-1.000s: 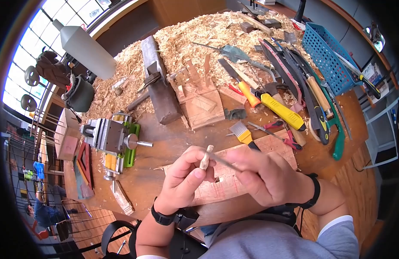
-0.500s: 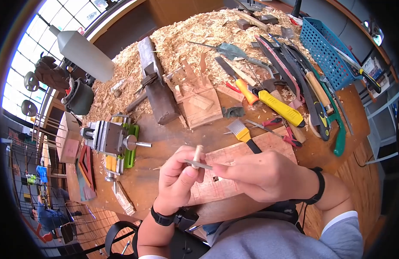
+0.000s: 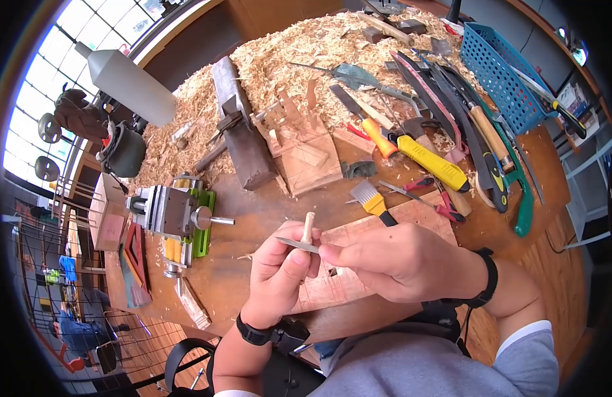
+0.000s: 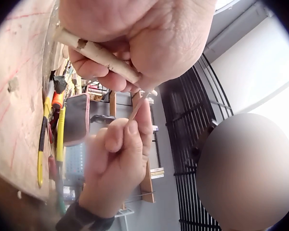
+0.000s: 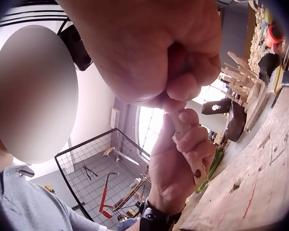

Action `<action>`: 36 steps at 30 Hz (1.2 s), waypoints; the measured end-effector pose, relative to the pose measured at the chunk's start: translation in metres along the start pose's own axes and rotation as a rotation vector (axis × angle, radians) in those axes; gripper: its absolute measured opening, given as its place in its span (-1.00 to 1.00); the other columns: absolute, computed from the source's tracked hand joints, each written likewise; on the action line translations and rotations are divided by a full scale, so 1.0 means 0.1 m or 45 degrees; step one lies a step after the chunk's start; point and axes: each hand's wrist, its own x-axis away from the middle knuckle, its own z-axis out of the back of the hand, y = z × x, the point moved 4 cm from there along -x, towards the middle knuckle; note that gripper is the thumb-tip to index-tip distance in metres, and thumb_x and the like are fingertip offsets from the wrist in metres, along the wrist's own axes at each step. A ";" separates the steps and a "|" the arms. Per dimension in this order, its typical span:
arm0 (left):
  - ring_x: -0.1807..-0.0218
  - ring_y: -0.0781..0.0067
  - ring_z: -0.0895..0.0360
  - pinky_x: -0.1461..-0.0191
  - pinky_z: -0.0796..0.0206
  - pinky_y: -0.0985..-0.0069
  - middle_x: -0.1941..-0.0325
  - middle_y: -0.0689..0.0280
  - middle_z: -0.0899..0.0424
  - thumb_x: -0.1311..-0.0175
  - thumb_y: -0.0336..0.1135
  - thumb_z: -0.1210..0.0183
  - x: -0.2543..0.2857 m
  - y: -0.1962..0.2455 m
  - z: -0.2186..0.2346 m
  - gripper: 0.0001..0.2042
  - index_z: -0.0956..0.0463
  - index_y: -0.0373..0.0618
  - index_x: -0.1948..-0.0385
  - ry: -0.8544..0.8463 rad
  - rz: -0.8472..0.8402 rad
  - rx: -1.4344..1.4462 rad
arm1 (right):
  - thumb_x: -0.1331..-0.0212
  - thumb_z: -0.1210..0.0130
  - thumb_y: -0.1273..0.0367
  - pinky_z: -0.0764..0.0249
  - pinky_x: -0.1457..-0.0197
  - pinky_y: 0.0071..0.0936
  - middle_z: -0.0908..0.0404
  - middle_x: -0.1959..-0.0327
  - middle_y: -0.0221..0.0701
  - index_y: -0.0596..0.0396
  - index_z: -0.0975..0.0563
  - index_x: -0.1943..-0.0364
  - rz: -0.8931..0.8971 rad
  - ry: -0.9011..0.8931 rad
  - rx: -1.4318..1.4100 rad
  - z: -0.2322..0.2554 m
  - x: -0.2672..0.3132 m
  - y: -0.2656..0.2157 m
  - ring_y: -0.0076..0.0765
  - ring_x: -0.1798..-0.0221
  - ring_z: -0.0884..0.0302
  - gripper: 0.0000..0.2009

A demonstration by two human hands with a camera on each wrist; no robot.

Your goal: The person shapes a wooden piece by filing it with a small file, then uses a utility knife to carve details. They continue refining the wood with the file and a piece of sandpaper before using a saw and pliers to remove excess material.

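Note:
In the head view my left hand (image 3: pixel 274 281) holds a short, pale wooden stick (image 3: pixel 308 227) upright between thumb and fingers. A dark knot marks the same stick (image 4: pixel 98 55) in the left wrist view. My right hand (image 3: pixel 402 264) pinches a thin, flat grey strip (image 3: pixel 296 245) with a narrow tip. This strip lies across the stick, close to the left thumb. Both hands are above a wooden board (image 3: pixel 329 291) with red pencil lines and small holes. Most of the strip is hidden behind my right hand in the right wrist view.
A metal vise (image 3: pixel 167 210) stands left on the table. Beyond the hands are a hand plane (image 3: pixel 246 152), a brush (image 3: pixel 369 198), pliers (image 3: pixel 448 208) and a yellow-handled tool (image 3: pixel 431 162). Saws and a blue basket (image 3: pixel 504 83) lie at right; wood shavings (image 3: pixel 286 53) cover the back.
My right hand first moved left, bringing the strip across the stick, and the strip has since slid farther left over it. The stick now stands out higher above the left fingers.

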 end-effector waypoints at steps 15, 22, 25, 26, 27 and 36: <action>0.28 0.52 -0.52 0.24 -0.38 0.60 0.06 0.26 -0.51 -0.43 -0.35 -0.17 -0.03 0.00 0.05 -0.73 -0.51 -0.25 -0.06 0.044 -0.030 0.075 | -0.08 -0.13 0.62 -0.51 0.41 -0.39 -0.64 0.37 -0.34 0.16 -0.59 -0.11 -0.038 -0.020 0.103 0.09 0.11 0.05 -0.25 0.40 -0.63 -0.57; 0.20 0.58 -0.57 0.15 -0.49 0.61 0.07 0.27 -0.55 -0.35 -0.52 -0.22 0.02 0.03 0.03 -0.74 -0.51 -0.28 -0.04 0.023 0.119 -0.110 | -0.08 -0.15 0.58 -0.51 0.43 -0.41 -0.63 0.38 -0.39 0.12 -0.57 -0.15 0.035 -0.097 0.200 0.14 0.08 0.06 -0.26 0.44 -0.61 -0.54; 0.20 0.60 -0.57 0.15 -0.49 0.62 0.09 0.28 -0.55 -0.34 -0.53 -0.22 -0.02 0.07 0.05 -0.75 -0.52 -0.29 -0.02 0.031 0.133 -0.164 | -0.08 -0.15 0.57 -0.50 0.44 -0.40 -0.62 0.39 -0.40 0.08 -0.57 -0.16 0.041 -0.087 0.196 0.12 0.05 0.07 -0.26 0.43 -0.61 -0.53; 0.21 0.61 -0.57 0.15 -0.49 0.63 0.09 0.29 -0.55 -0.34 -0.53 -0.23 -0.01 0.08 0.08 -0.76 -0.53 -0.29 -0.01 0.066 0.119 -0.160 | -0.07 -0.15 0.57 -0.48 0.46 -0.38 -0.60 0.43 -0.39 0.07 -0.58 -0.16 0.015 -0.090 0.186 0.13 0.10 0.07 -0.25 0.45 -0.59 -0.52; 0.21 0.61 -0.57 0.15 -0.49 0.63 0.09 0.29 -0.55 -0.34 -0.53 -0.23 0.00 0.08 0.07 -0.76 -0.53 -0.29 -0.01 0.074 0.120 -0.158 | -0.07 -0.16 0.57 -0.47 0.47 -0.37 -0.58 0.46 -0.39 0.05 -0.58 -0.17 -0.015 -0.091 0.176 0.14 0.14 0.06 -0.24 0.47 -0.58 -0.52; 0.24 0.65 -0.59 0.17 -0.49 0.66 0.14 0.32 -0.61 -0.36 -0.54 -0.20 0.01 0.02 -0.01 -0.75 -0.50 -0.28 -0.04 0.004 0.240 -0.161 | -0.06 -0.15 0.59 -0.43 0.49 -0.32 -0.48 0.56 -0.37 0.06 -0.59 -0.14 -0.039 -0.156 0.220 0.17 0.11 0.04 -0.23 0.54 -0.52 -0.54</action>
